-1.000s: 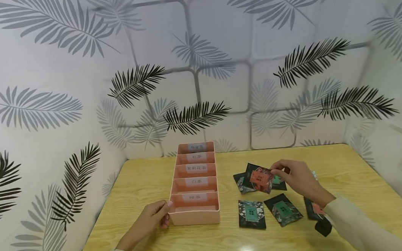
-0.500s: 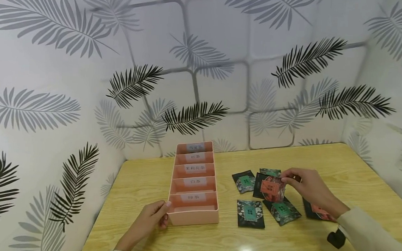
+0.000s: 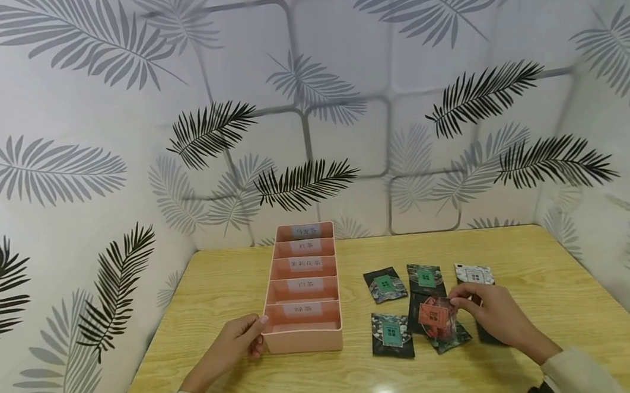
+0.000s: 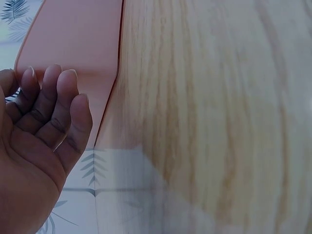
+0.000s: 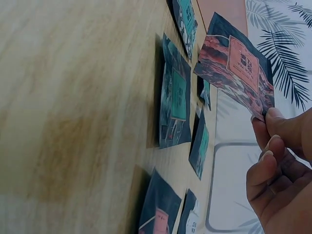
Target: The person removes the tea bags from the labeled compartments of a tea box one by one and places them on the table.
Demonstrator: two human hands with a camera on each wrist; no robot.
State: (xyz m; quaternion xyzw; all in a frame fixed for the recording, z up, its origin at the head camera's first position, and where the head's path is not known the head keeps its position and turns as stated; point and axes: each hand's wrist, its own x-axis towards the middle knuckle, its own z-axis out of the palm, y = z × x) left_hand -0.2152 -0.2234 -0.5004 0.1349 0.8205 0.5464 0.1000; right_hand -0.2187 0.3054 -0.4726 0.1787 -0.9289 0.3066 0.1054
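Observation:
My right hand (image 3: 493,312) pinches one corner of a tea sachet (image 3: 433,314) with a red label, between thumb and fingertips. In the right wrist view this tea sachet (image 5: 236,66) is raised above the table and tilted. Below it in the head view, a green-labelled sachet (image 3: 454,341) is partly covered. My left hand (image 3: 238,338) holds the near left corner of a pink divided box (image 3: 304,340), thumb at the rim. In the left wrist view the left hand's (image 4: 44,131) bent fingers lie against the box wall (image 4: 78,39).
Several sachets lie right of the box: green-labelled ones (image 3: 385,284) (image 3: 426,279), a teal-labelled one (image 3: 392,336), a white one (image 3: 473,273). A red-labelled sachet (image 5: 160,214) lies by the right hand. Behind the wooden table (image 3: 225,275) stands a leaf-patterned wall (image 3: 339,138).
My right hand has moved right and nearer with the red-labelled tea sachet, from over the far sachets to over a nearer one. The white sachet has come into view. The left hand stays at the box.

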